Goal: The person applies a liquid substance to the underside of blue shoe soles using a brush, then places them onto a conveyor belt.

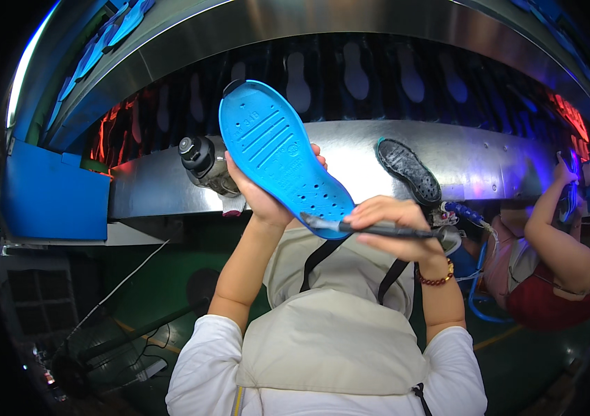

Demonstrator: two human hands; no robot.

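Observation:
My left hand (267,197) holds a bright blue shoe sole (274,142) from beneath, its ribbed and dotted face turned up. A small black piece sits at the sole's far end. My right hand (395,225) is closed around a black-handled brush (392,231). The brush's pale, flat tip lies against the sole's near end, beside several small holes. A black sole (408,166) with a teal rim at its far end rests on the steel ledge to the right. Part of my left hand's fingers is hidden behind the blue sole.
A steel ledge (468,156) runs across in front of me, with a dark bottle (206,166) on it at left. Behind it stands a row of sole-shaped forms (356,73). At right, a co-worker's arm (548,215) reaches toward a blue object. A blue panel (66,194) stands left.

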